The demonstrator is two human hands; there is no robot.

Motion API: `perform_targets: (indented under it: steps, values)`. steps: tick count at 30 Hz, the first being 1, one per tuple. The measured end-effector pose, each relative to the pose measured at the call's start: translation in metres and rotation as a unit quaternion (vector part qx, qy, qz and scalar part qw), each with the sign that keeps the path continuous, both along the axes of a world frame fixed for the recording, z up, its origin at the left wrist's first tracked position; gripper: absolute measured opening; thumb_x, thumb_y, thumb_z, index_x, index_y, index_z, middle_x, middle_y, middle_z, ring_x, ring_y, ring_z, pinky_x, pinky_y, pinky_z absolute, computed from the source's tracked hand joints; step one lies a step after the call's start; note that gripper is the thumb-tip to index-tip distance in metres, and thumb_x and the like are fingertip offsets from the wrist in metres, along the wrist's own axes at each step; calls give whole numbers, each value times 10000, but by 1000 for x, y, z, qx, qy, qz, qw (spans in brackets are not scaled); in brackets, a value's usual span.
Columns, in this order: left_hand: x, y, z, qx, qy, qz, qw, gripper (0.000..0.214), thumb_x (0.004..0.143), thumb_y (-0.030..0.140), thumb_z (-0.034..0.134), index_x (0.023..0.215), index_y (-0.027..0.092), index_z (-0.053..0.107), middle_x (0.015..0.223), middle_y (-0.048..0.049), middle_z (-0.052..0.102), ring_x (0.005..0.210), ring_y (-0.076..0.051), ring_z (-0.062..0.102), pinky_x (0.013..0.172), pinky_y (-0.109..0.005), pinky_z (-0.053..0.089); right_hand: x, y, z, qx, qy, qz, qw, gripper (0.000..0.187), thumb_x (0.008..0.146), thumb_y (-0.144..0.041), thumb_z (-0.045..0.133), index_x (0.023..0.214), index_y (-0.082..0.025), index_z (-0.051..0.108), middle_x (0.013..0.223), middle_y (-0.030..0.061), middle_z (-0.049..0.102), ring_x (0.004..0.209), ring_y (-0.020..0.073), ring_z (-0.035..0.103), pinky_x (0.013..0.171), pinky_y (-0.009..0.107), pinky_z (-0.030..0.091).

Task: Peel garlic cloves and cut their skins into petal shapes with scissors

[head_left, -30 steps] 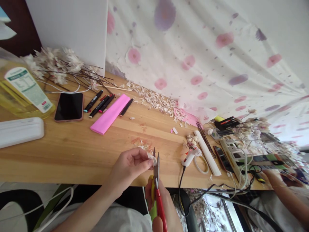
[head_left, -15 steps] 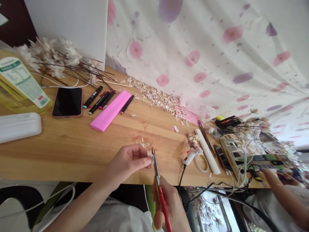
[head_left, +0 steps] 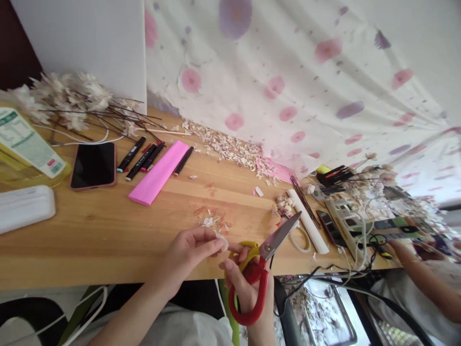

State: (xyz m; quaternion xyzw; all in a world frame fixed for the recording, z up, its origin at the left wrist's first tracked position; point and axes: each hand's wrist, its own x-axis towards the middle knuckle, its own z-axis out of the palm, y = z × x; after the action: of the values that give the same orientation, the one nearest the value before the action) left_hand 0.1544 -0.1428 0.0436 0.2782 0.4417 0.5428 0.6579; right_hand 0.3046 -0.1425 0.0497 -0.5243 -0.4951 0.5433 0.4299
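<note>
Between the thumb and fingers of my left hand (head_left: 196, 250) is pinched a small whitish petal-like piece (head_left: 222, 241). My right hand (head_left: 247, 283) carries scissors (head_left: 268, 250) with red and yellow handles, hooked on its fingers. Their blades point up and to the right, away from the piece. The right fingertips are close beside the piece; I cannot tell if they touch it. Just beyond my left hand, small white scraps (head_left: 209, 221) lie on reddish marks on the wooden table (head_left: 108, 240).
A folded pink strip (head_left: 158, 173), markers (head_left: 142, 161), a phone (head_left: 94, 166) and a yellow bottle (head_left: 29, 149) lie left. A shavings pile (head_left: 226, 144) runs along the curtain. Right are a tape roll (head_left: 300, 239), a white roll (head_left: 309, 223), cables and another person's arm (head_left: 421, 281).
The scissors have turned from the piece toward the right, and more scraps lie on the table. My right hand has come up closer to my left. The view has shifted slightly.
</note>
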Motion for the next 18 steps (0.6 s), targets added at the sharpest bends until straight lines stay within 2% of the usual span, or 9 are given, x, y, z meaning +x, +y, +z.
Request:
perform_targets:
  steps: [4, 6, 8, 10, 14, 18]
  values:
    - [7, -4, -4, 36, 46, 51, 997, 153, 789, 326, 723, 708, 198, 745, 770, -22, 695, 811, -177, 641, 774, -264, 512, -12, 2, -5, 24, 44, -32, 998, 398, 776, -452, 797, 788, -237, 462, 916, 60, 725, 528, 127, 612, 435, 239, 528]
    - [11, -5, -8, 50, 77, 92, 992, 134, 758, 308, 750, 682, 198, 741, 781, -24, 678, 799, -179, 642, 731, -254, 521, -11, 4, -11, 38, 57, -32, 997, 356, 815, -411, 776, 797, -234, 467, 892, 48, 722, 558, 130, 640, 439, 224, 532]
    - [14, -5, -12, 66, 88, 107, 988, 136, 749, 301, 756, 667, 195, 735, 773, -22, 667, 774, -174, 643, 703, -247, 529, -8, 5, -17, 55, 70, -22, 996, 338, 834, -358, 770, 791, -234, 459, 826, 19, 706, 552, 125, 644, 441, 214, 537]
    - [15, -6, -13, 74, 79, 98, 989, 135, 760, 299, 749, 677, 195, 728, 770, -19, 679, 755, -169, 653, 702, -246, 540, -5, 7, -19, 67, 71, -17, 995, 340, 827, -323, 781, 790, -234, 455, 766, -7, 681, 536, 121, 641, 447, 215, 548]
    - [10, -8, -7, 53, 46, 39, 997, 125, 811, 329, 718, 819, 206, 738, 819, -28, 740, 801, -182, 700, 748, -259, 562, -4, 9, -12, 52, 57, -13, 997, 356, 793, -350, 797, 774, -231, 461, 701, -14, 654, 544, 138, 655, 444, 215, 549]
    - [0, -10, 2, 62, 117, 1, 991, 110, 799, 307, 736, 855, 213, 755, 848, -30, 755, 835, -190, 709, 777, -254, 557, -4, 6, -6, 41, 36, 0, 999, 361, 759, -380, 799, 730, -231, 471, 648, -20, 622, 554, 146, 635, 424, 208, 512]
